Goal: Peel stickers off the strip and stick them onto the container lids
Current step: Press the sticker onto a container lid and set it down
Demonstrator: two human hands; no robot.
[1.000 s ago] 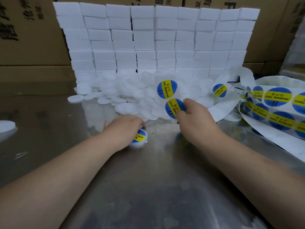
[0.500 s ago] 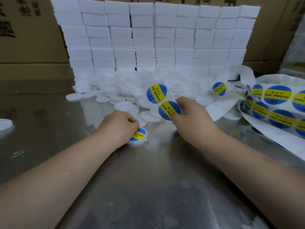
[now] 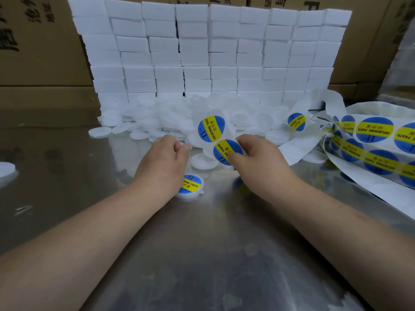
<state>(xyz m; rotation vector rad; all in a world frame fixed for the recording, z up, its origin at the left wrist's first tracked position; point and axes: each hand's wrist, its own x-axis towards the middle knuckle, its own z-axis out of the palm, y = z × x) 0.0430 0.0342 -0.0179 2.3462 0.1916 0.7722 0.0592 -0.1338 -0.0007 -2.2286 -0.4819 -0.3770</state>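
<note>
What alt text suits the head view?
A person's right hand pinches a white backing strip of round blue-and-yellow stickers while the left hand hovers by a pile of white plastic lids; one stickered lid lies on the steel table.

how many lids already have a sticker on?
1: the lid on the table, by the left hand. The pile behind may hide more.
</note>
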